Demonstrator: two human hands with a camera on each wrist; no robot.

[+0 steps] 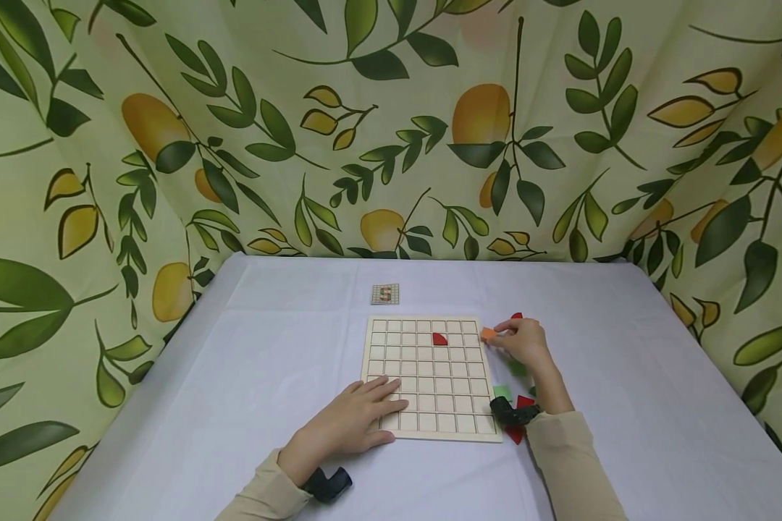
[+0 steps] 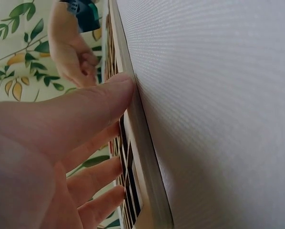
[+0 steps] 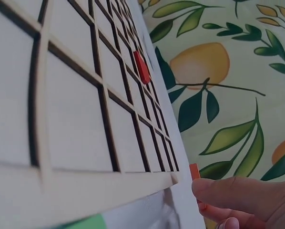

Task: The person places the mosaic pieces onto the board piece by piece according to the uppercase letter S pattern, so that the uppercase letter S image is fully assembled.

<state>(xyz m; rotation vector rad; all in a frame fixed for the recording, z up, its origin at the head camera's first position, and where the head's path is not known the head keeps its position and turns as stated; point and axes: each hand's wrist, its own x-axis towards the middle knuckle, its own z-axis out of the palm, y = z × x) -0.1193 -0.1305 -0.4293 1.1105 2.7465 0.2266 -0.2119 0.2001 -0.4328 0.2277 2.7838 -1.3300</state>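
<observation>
A wooden grid board lies on the white-covered table. One red quarter-round piece sits in a cell near its top, also seen in the right wrist view as a red piece. My left hand rests with spread fingers on the board's lower left corner; in the left wrist view its thumb touches the board's edge. Just off the board's upper right edge, my right hand pinches an orange square piece between thumb and fingers.
Right of the board lie red pieces, a light green piece and a darker green piece, partly hidden by the right arm. A small pattern card lies behind the board. Leaf-printed cloth hangs behind the table.
</observation>
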